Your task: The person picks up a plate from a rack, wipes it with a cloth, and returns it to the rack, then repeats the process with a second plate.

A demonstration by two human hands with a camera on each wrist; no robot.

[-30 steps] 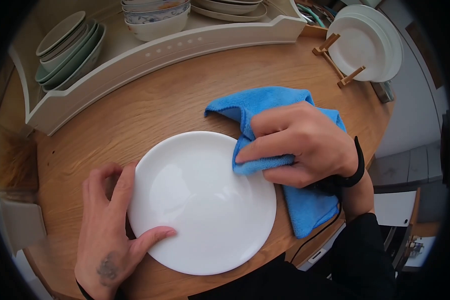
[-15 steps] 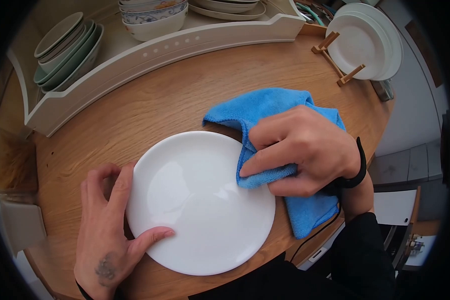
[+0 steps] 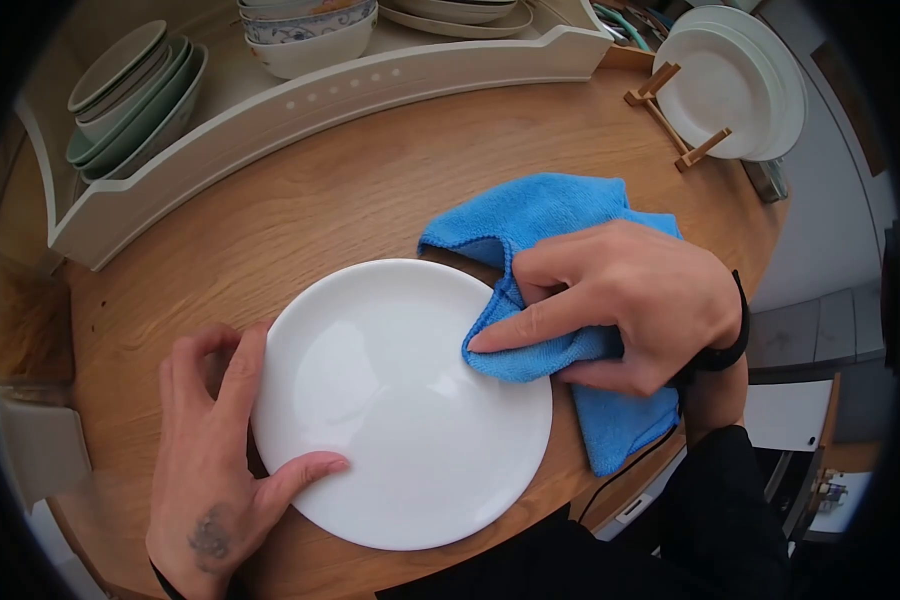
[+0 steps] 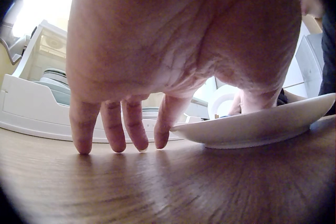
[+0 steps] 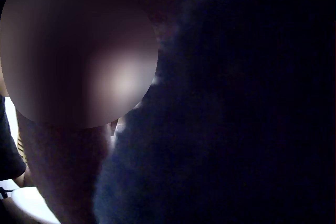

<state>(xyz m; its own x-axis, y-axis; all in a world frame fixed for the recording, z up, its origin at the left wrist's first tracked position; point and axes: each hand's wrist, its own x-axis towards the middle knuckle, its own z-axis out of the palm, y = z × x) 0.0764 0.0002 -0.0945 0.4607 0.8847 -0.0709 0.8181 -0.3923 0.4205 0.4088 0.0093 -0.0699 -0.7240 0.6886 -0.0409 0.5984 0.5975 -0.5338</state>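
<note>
The grip of the left hand [image 3: 210, 450] was clamped on the near-left edge of the white plate [image 3: 400, 430], its thumb over the rim onto the face and its index finger against the outer edge. The other fingertips were bent down and stood on the wooden tabletop [image 3: 300, 210], as the left wrist view showed. The grip of the right hand [image 3: 635, 300] was closed on a blue cloth [image 3: 560, 205], with the index finger pressing a fold of it onto the right side of the plate. The rest of the cloth spread behind and beneath that hand, partly on the tabletop (a loose corner hung towards the front edge).

The plate lay face up on the tabletop, between the two hands. Behind it ran a white shelf [image 3: 330, 96] with a scalloped front, holding green and pale bowls [image 3: 135, 110] at the left, patterned bowls [image 3: 310, 42] in the middle and some shallow dishes [image 3: 460, 15] beyond them. At the far right, white plates [image 3: 720, 95] stood upright in a wooden rack [image 3: 670, 120]. The right wrist view was mostly dark and blurred.
</note>
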